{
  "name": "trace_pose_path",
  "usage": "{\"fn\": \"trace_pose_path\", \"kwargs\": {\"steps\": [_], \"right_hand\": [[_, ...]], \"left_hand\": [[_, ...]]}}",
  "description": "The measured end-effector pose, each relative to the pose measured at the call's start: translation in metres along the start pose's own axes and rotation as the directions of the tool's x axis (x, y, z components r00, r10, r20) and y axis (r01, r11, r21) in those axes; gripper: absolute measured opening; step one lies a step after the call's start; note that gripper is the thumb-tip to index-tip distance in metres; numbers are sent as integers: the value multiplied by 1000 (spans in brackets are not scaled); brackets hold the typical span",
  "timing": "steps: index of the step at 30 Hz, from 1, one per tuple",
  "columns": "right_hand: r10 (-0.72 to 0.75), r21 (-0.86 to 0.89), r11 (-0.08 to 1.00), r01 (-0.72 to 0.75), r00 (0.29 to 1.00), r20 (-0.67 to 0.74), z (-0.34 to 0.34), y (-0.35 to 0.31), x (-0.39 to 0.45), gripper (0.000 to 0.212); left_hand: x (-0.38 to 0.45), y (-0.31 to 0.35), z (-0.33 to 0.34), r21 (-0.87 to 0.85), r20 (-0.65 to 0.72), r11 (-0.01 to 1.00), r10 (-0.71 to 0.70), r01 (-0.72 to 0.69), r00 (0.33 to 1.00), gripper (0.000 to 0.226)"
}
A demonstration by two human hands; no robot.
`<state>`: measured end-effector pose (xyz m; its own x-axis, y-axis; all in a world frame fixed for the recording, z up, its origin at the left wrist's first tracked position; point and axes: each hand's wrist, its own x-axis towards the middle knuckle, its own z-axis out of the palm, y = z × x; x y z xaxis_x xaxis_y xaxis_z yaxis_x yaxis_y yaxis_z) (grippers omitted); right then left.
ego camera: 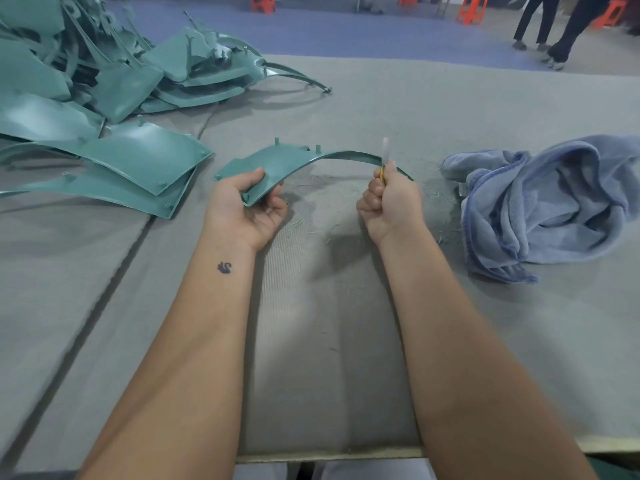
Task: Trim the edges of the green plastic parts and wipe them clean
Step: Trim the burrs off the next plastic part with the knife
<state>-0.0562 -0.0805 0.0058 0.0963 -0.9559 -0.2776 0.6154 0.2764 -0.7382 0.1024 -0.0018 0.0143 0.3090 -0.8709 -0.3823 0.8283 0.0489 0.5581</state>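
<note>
green part (277, 168) gripped, blade (385, 150) at edge

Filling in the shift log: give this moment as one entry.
left hand grips green part | right hand grips knife at its edge | towel idle

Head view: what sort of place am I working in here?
Likely a factory finishing bench: a heap of green plastic parts on a grey felt-covered table, plastic shavings by the hands, orange stools on an open floor.
</note>
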Motion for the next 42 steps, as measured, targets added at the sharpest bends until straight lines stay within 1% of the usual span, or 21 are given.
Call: {"fn": "trace_pose_path", "kwargs": {"steps": [4,9,11,12,13,14,15,16,17,18,19,21,22,24,25,26,27,30,33,38,42], "right_hand": [[15,124,992,-18,1000,25,-4,-4,3,33],[10,94,995,-18,997,80,-3,-3,1,20],[-7,103,995,-2,995,96,-4,-3,3,19],[-15,107,994,4,995,98,-5,-3,3,21],[-21,107,994,11,995,94,-6,-4,4,22],[-29,103,994,20,996,87,-7,-4,5,23],[-37,98,995,29,996,82,-7,-3,5,23],[-47,96,995,39,996,82,-7,-3,6,24],[-54,97,994,45,995,89,-7,-3,5,24],[-56,99,994,46,993,105,-6,-3,5,24],[-51,101,994,37,990,135,-4,-4,4,25],[-13,90,996,-7,974,226,-2,-3,1,28],[13,68,997,-32,963,268,-1,-3,-2,30],[49,-8,999,-49,948,314,0,-1,-6,32],[51,-45,998,-38,947,316,1,-1,-8,31],[41,-77,997,-18,950,309,2,-1,-9,30],[31,-107,994,1,954,298,2,-1,-10,30],[81,-224,974,-19,960,268,2,-1,-10,45],[85,-338,941,18,954,287,0,-2,-12,46],[50,-439,888,135,921,386,-4,-1,-13,51],[67,-511,841,179,902,426,-5,3,-13,48]], "left_hand": [[0,0,-1,2,26,1000,-21,21,999,7],[-3,6,-3,231,64,972,-55,39,996,8],[-4,6,-1,331,49,944,-8,-9,999,9],[-4,6,1,388,29,920,44,-52,999,17],[-3,6,2,465,1,877,134,-119,991,34],[-1,5,1,598,-36,780,257,-185,966,58],[2,3,-1,777,-52,590,409,-220,911,81],[4,1,-4,925,-10,319,567,-208,824,94],[2,-1,-3,977,104,62,693,-203,713,93],[-2,-1,-1,961,251,-119,756,-250,605,82],[-4,-1,1,917,359,-168,744,-362,564,67],[-11,-3,9,808,489,-44,606,-587,628,47],[-16,-6,11,772,567,-58,512,-633,645,45],[-20,-12,12,718,696,-308,332,-624,637,55],[-20,-14,11,687,719,-415,268,-597,641,59],[-19,-16,11,674,719,-474,243,-567,651,57],[-17,-16,11,685,707,-483,256,-546,660,49],[-15,-14,16,760,647,-381,354,-527,676,25],[-11,-15,17,803,595,-302,436,-513,675,24],[-2,-19,14,816,571,-403,442,-415,692,37],[2,-18,13,828,560,-369,499,-423,661,36]]}}
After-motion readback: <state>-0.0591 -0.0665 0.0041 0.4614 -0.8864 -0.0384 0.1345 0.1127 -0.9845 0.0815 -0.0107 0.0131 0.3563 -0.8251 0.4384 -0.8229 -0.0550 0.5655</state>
